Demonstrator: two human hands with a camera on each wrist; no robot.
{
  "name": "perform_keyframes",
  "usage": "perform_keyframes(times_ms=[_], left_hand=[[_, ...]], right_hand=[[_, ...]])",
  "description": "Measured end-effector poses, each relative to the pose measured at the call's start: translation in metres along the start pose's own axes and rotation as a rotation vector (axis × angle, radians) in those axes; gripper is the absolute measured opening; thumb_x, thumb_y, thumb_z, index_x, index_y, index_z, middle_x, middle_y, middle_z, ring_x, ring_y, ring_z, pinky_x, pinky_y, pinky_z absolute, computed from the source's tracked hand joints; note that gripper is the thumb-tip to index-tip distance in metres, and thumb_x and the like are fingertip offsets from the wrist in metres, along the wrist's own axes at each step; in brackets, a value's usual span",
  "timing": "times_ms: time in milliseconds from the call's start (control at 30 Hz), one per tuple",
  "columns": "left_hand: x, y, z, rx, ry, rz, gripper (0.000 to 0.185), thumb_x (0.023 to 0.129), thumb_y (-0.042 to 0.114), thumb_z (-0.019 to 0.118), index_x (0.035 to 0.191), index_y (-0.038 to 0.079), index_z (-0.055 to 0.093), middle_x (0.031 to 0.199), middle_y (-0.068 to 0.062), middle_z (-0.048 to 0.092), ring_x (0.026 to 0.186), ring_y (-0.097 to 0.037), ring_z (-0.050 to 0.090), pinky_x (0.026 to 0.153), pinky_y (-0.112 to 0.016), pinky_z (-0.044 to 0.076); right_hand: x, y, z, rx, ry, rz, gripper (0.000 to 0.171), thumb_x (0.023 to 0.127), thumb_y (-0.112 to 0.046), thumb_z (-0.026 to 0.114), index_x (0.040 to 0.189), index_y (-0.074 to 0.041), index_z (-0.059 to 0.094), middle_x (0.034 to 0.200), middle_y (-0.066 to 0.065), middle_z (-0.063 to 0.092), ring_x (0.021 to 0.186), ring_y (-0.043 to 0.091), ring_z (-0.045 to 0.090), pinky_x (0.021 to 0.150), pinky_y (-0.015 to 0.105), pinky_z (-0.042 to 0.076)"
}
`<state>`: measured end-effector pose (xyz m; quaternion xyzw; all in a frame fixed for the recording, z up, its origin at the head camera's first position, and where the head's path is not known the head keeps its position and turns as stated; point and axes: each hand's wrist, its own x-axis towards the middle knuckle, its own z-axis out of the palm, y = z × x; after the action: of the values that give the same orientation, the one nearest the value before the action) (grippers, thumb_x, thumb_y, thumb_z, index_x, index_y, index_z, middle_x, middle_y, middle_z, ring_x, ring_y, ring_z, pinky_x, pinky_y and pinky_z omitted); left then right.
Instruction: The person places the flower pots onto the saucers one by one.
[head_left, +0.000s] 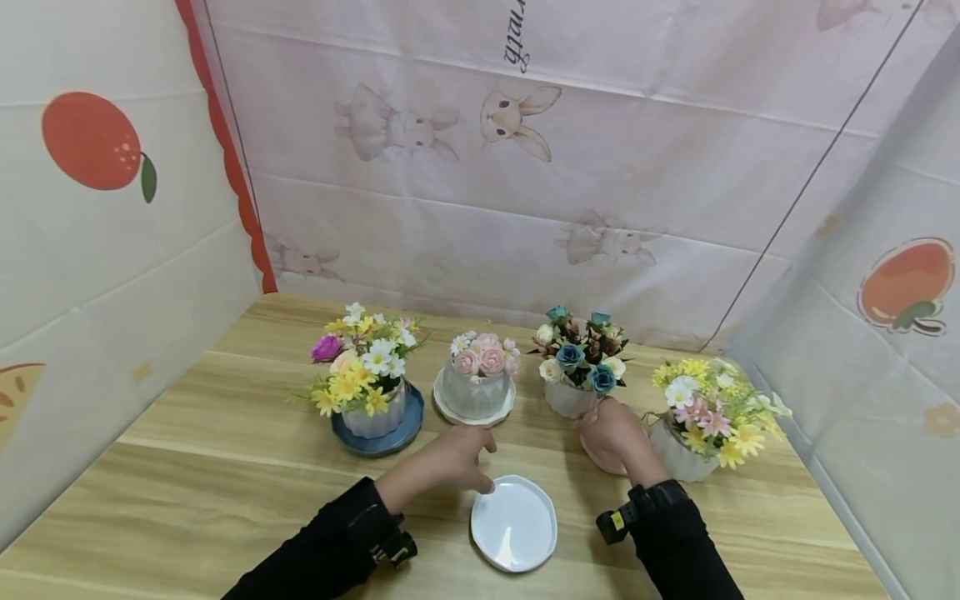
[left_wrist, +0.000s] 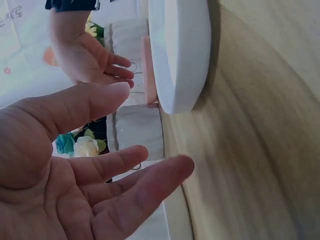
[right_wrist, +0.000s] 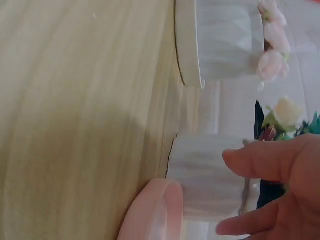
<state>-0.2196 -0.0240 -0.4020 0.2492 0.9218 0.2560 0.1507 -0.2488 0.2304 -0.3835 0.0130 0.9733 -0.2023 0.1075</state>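
White saucer (head_left: 514, 526) lies on the table (head_left: 225, 467) just in front of the left hand (head_left: 450, 460), whose fingers (left_wrist: 150, 182) are spread and relaxed, holding nothing, fingertips close to the saucer's rim. Pink saucer (head_left: 600, 457) sits under the right hand (head_left: 613, 433), which touches it; its fingers (right_wrist: 260, 160) are loosely apart, close beside the white ribbed pot of blue roses (head_left: 573, 367). Beyond the left hand stand a pink-flower pot (head_left: 477, 379) on its white dish and a daisy pot (head_left: 367, 379) on a blue plate
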Motion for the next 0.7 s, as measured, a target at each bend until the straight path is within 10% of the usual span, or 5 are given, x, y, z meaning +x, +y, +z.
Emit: perform_keyframes(times_ms=[200, 700], left_hand=[[0.001, 0.000, 0.003, -0.056, -0.029, -0.039, 0.043, 0.072, 0.016, 0.079, 0.109, 0.003, 0.061, 0.073, 0.000, 0.055, 0.062, -0.012, 0.054, 0.060, -0.027, 0.046], [0.006, 0.002, 0.011, -0.154, -0.081, -0.086, 0.021, 0.073, 0.000, 0.071, 0.090, 0.004, 0.059, 0.077, -0.005, 0.056, 0.046, -0.015, 0.058, 0.044, -0.024, 0.047]], right_hand=[[0.010, 0.009, -0.004, 0.186, 0.051, 0.006, 0.058, 0.088, -0.019, 0.053, 0.127, 0.020, 0.036, 0.123, 0.039, 0.043, 0.110, 0.047, 0.046, 0.085, 0.050, 0.044], [0.041, 0.014, 0.007, 0.618, 0.212, -0.120, 0.076, 0.080, -0.024, 0.074, 0.141, -0.004, 0.033, 0.138, 0.019, 0.039, 0.124, 0.034, 0.038, 0.098, 0.046, 0.035]])
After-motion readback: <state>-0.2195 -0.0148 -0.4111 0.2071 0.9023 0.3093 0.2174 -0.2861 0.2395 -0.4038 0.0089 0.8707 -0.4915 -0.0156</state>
